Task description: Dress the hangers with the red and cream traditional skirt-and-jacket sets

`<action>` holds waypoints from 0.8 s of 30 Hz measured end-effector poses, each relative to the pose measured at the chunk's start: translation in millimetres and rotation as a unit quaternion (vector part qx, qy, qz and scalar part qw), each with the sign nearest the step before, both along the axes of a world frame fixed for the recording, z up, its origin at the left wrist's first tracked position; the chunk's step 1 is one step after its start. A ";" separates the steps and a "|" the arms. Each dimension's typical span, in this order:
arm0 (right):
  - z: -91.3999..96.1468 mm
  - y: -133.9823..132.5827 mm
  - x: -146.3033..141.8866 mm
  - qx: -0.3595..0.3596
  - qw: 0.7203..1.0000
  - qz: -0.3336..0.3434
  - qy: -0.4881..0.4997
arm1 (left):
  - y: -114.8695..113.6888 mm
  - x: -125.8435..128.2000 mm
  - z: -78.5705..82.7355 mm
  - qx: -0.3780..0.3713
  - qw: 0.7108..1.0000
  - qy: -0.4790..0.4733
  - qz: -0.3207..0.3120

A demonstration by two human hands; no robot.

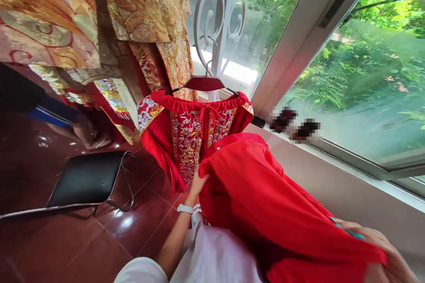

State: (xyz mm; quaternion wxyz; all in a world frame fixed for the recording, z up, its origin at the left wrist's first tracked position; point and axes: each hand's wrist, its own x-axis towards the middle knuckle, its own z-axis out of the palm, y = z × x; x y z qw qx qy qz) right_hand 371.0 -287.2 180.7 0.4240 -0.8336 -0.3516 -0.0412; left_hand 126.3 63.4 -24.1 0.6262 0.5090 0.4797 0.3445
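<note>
A large plain red cloth [252,185] is stretched between my two hands; whether it is a separate garment cannot be made out. My left hand [199,180], with a white band at the wrist, is closed on its left edge. At the lower right my right hand [375,239] grips the other side, its fingers partly hidden by the fabric and something teal showing at the fingertips. Just beyond hangs a red embroidered blouse [187,141] with gold and silver patterns and a tied neck cord. A dark hanger [204,83] carries it, hooked on the grey scrolled metalwork [212,13].
Gold and red embroidered garments [142,4] hang at the upper left. A black-seated metal chair [88,177] stands on the shiny dark red tiled floor [133,239]. A person's leg [83,132] shows behind it. The window sill [335,163] at the right bears small blurred objects.
</note>
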 end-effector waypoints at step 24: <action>-99.4 262.5 -123.2 0.045 0.913 0.405 0.028 | -48.5 -153.6 156.9 0.315 0.879 0.358 -0.022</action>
